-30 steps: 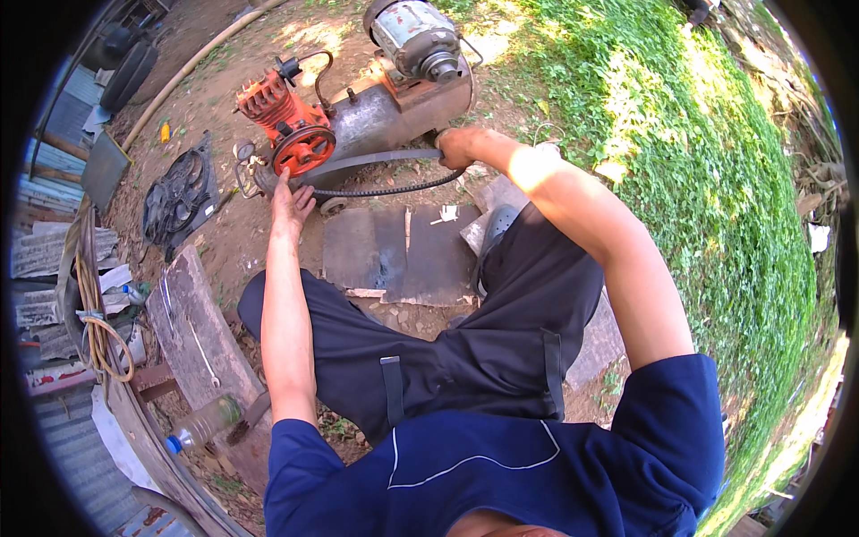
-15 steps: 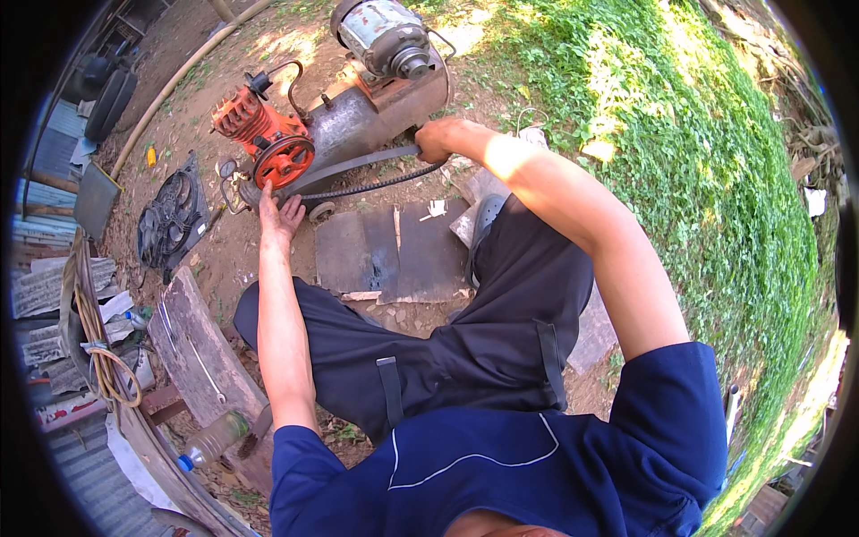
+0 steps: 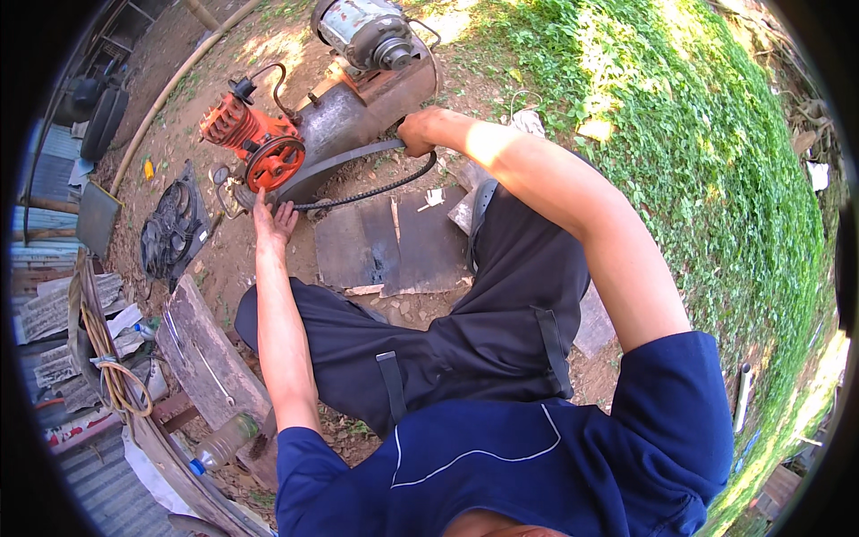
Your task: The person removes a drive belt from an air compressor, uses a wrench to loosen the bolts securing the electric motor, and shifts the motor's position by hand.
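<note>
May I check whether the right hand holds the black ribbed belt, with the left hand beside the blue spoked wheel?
The wheel is orange-red, not blue, in the head view; the right hand holds the belt, with the left hand beside the wheel.

You wear a navy shirt (image 3: pixel 501 447) with short sleeves (image 3: pixel 671 394), a thin white line (image 3: pixel 392 470) tracing an angular, wavy outline across its front. Your trousers (image 3: pixel 447 345) are black, with dark hanging straps (image 3: pixel 392 383), one pale-tipped.
</note>
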Tool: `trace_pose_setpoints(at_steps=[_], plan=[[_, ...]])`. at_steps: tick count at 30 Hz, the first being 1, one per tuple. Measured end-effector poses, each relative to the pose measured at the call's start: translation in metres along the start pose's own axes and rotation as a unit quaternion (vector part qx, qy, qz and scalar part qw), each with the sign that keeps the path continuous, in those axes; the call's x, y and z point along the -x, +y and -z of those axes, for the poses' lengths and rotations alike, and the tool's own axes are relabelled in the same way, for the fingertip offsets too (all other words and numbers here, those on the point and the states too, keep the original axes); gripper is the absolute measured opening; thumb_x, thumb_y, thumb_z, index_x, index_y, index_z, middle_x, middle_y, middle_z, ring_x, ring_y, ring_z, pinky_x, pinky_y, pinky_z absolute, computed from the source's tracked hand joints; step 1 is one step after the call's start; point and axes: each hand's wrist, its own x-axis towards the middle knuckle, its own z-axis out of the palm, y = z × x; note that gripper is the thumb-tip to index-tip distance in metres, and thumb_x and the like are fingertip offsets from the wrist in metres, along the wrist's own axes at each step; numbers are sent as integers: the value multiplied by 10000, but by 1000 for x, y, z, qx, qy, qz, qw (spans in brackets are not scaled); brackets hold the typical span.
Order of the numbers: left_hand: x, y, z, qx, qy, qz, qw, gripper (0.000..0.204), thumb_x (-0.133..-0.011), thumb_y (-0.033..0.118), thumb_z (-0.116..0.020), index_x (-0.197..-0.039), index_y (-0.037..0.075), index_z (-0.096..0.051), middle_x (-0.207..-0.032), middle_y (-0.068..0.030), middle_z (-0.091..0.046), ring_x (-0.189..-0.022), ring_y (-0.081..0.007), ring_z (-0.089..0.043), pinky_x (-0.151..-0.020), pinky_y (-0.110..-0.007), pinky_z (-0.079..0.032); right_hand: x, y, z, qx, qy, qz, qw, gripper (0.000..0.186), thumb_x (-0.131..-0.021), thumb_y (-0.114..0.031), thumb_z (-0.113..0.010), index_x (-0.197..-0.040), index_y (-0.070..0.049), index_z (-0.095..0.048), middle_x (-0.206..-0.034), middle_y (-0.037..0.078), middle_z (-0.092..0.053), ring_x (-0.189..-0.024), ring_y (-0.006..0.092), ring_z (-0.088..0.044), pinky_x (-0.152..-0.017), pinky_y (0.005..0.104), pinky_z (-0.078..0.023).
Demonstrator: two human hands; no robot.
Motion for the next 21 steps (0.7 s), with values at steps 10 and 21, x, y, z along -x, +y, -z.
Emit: trace_pose_setpoints(at_steps=[10, 21], plan=[[-1, -3, 1, -26, -1, 6, 1000, 1060, -773, 579, -697, -1515, 90, -120, -1449, -185, -353, -1231, -304, -516, -1008, -454, -409, 5, 5, -4, -2, 26, 2, 1000, 348, -827, -240, -585, -1108, -65, -694, -1104, 143, -688, -1028, 293, -660, -853, 414, -522], [-8, -10, 6, -94, 5, 19, 995, 928, -794, 564, -681, -1489, 128, -248, -1309, -112, -467, -1150, -257, -559, -977, -451, -431, 6, 7, -10, -2, 27, 5, 1000, 332, -816, -265, -606, -1047, -50, -708, -1041, 155, -698, -982, 313, -669, -834, 419, -528]])
